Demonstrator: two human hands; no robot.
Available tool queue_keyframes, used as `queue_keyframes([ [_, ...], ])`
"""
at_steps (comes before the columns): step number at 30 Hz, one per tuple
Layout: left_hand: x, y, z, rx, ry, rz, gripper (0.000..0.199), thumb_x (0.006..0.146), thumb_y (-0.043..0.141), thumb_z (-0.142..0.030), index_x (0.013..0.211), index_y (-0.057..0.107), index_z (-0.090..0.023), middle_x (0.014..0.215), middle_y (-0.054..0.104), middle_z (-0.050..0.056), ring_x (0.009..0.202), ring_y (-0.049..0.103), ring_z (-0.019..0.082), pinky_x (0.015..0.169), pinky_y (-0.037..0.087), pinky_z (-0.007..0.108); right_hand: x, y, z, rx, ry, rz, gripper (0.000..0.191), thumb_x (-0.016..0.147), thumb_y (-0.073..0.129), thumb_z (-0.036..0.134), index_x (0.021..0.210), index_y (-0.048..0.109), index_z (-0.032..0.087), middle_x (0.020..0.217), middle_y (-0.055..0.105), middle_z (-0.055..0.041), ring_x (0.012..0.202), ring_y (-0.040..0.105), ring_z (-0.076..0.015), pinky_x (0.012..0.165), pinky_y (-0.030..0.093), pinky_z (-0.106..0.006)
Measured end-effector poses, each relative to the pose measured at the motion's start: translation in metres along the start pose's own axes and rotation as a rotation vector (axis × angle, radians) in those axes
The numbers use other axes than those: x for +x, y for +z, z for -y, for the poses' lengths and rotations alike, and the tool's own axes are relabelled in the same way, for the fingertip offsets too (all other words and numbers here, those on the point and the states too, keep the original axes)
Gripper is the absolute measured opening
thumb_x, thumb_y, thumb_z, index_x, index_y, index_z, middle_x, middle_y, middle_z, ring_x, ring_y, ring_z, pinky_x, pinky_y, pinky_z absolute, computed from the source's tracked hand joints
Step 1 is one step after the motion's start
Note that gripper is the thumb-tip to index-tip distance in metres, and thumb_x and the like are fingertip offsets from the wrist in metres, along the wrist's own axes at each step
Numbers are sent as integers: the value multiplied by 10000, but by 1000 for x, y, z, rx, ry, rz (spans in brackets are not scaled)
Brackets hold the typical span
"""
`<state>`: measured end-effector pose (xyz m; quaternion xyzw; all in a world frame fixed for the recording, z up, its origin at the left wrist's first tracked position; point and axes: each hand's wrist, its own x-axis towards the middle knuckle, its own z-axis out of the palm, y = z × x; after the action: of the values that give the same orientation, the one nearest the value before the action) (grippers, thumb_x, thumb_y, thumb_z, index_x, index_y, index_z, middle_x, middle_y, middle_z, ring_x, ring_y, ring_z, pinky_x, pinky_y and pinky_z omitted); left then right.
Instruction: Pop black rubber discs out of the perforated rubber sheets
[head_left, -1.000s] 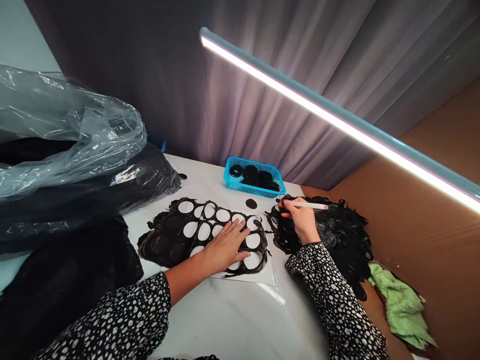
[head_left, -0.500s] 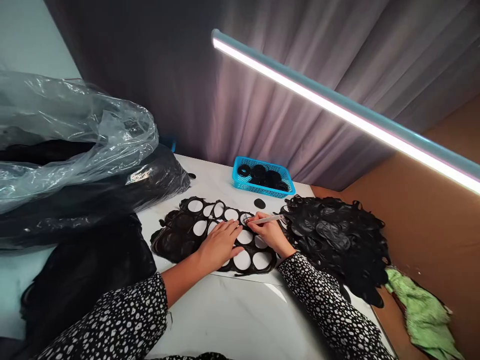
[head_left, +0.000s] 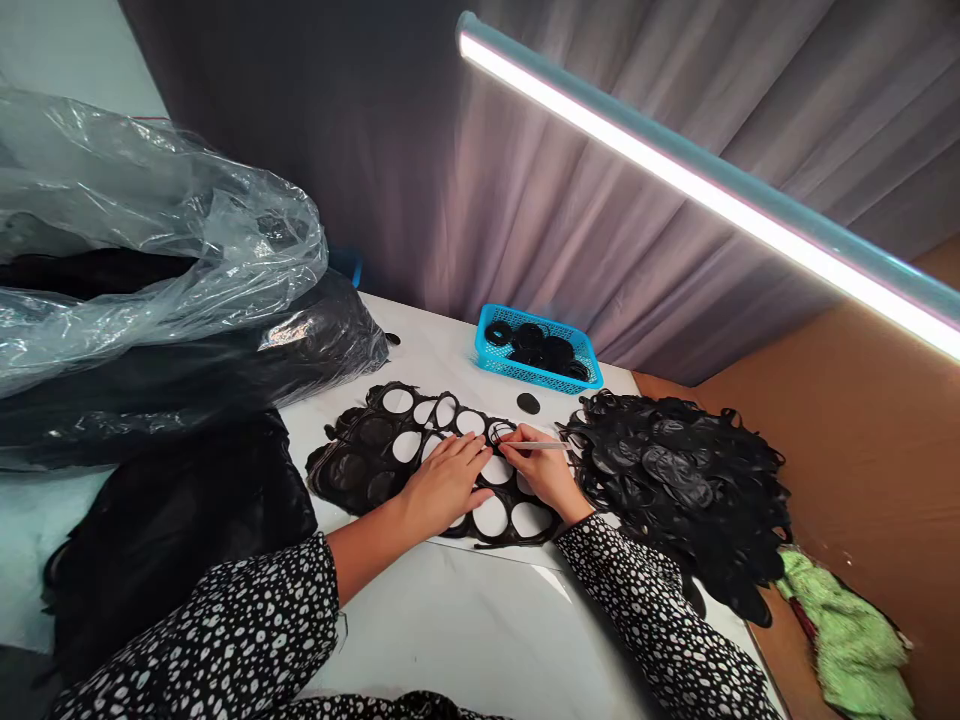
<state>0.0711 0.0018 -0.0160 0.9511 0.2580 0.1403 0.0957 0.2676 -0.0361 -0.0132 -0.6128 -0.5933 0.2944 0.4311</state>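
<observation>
A black sheet with several round holes point(head_left: 504, 498) lies on the white table point(head_left: 442, 610), and white shows through the holes. My left hand point(head_left: 448, 480) rests flat on the sheet, fingers spread, holding nothing. Just right of it, my right hand point(head_left: 541, 462) pinches a thin light-coloured tool point(head_left: 546, 446), its tip at a hole near the sheet's upper edge. Thin black strands lie at that tip. A loose black disc point(head_left: 528, 403) sits on the table behind my right hand.
A blue basket point(head_left: 538, 380) holds black rings and discs at the back. To the right is a large heap of black pieces point(head_left: 675, 480), with a green cloth point(head_left: 855, 630) beyond. Clear plastic point(head_left: 255, 240) and black material point(head_left: 187, 530) fill the left. A lit tube point(head_left: 675, 175) hangs above.
The view has shifted slightly, so the lamp appears higher and further right. My right hand holds the tool flatter at the same hole; my left hand stays on the sheet.
</observation>
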Motion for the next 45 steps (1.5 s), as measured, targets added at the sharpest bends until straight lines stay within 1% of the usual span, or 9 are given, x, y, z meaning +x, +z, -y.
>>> queue_keyframes([
  [8, 0, -3, -3, 7, -15, 26, 481, 903, 645, -326, 1334, 504, -165, 1435, 504, 139, 1375, 416, 295, 1130, 324, 453, 0, 0, 5, 9, 19, 8, 226, 827, 626, 370, 689, 542, 212, 822, 695, -31, 720, 586, -177, 676, 426, -276],
  [19, 1, -6, -3, -32, -36, 35, 462, 885, 669, -317, 1296, 522, -163, 1421, 516, 130, 1365, 423, 295, 1131, 319, 461, -8, 12, 3, -537, -255, 48, 180, 952, 432, 246, 882, 595, 216, 893, 671, -91, 884, 571, -252, 787, 416, -352],
  [22, 0, -6, -3, -60, -29, 5, 429, 905, 639, -301, 1300, 517, -184, 1405, 530, 122, 1362, 430, 290, 1123, 331, 472, 7, -6, -4, -655, -245, -111, 224, 957, 406, 264, 908, 616, 205, 862, 663, -101, 850, 567, -254, 784, 404, -355],
  [27, -3, -3, 2, -77, -33, 20, 458, 910, 631, -312, 1333, 504, -188, 1457, 483, 127, 1397, 387, 275, 1147, 296, 467, 31, -74, -19, -694, -91, -598, 195, 887, 462, 301, 826, 610, 191, 853, 689, -116, 804, 591, -253, 754, 421, -355],
  [31, 1, 1, 10, -94, -8, 47, 483, 941, 581, -359, 1388, 462, -219, 1521, 408, 103, 1440, 314, 256, 1159, 268, 460, 26, -99, -20, -455, -30, -702, 198, 818, 560, 350, 682, 550, 206, 791, 702, -83, 708, 600, -210, 679, 451, -320],
  [34, 14, 0, 11, -63, -8, 73, 463, 951, 553, -403, 1364, 488, -203, 1509, 422, 120, 1430, 330, 271, 1140, 286, 463, 21, -89, -13, -51, 84, -587, 294, 727, 695, 405, 617, 503, 212, 758, 688, -56, 728, 629, -200, 611, 488, -290],
  [38, 38, -9, 2, -26, -20, 44, 309, 935, 579, -379, 1152, 614, -162, 1310, 588, 129, 1337, 437, 311, 1079, 354, 458, 17, -66, 1, 569, 286, -242, 393, 590, 859, 355, 634, 501, 200, 792, 692, -36, 825, 689, -190, 499, 494, -191],
  [41, 51, -15, -8, 8, -27, 1, 216, 936, 568, -301, 1087, 625, -157, 1162, 623, 126, 1190, 535, 302, 1017, 399, 453, 14, -55, 10, 795, 386, -67, 364, 624, 863, 279, 656, 510, 195, 850, 718, -45, 846, 703, -157, 521, 524, -148],
  [45, 54, -7, -14, 38, 25, 1, 347, 913, 611, -331, 1238, 586, -213, 1294, 568, 133, 1266, 480, 321, 1036, 364, 518, 8, -56, 20, 948, 432, 127, 276, 680, 828, 236, 732, 562, 186, 905, 722, -63, 880, 700, -150, 692, 593, -195],
])
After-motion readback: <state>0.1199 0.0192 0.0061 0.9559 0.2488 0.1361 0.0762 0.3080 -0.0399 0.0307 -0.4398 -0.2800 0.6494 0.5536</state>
